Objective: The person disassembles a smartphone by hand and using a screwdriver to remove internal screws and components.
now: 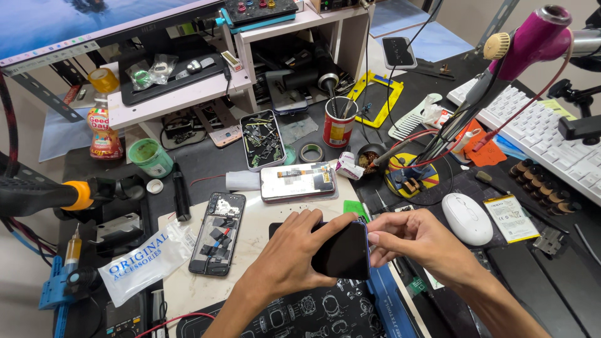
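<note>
Two hands close on one dark phone (343, 251), held tilted just above the pale work mat (263, 231) at the bench's near edge. The left hand (294, 253) wraps the phone's left side, fingers curled over its top edge and thumb along the glass, a firm hold. The right hand (416, 241) pinches the phone's upper right corner with thumb and fingertips drawn narrow; whether anything small sits between them cannot be told. Both forearms come in from the bottom, the wrists angled towards each other. Just left of the phone lies an opened phone body (217, 233) with its insides showing, and beyond it a screen panel (297, 181) face down. A white mouse (467, 218) rests near the right hand, a red can (339, 122) of tools stands farther back.
</note>
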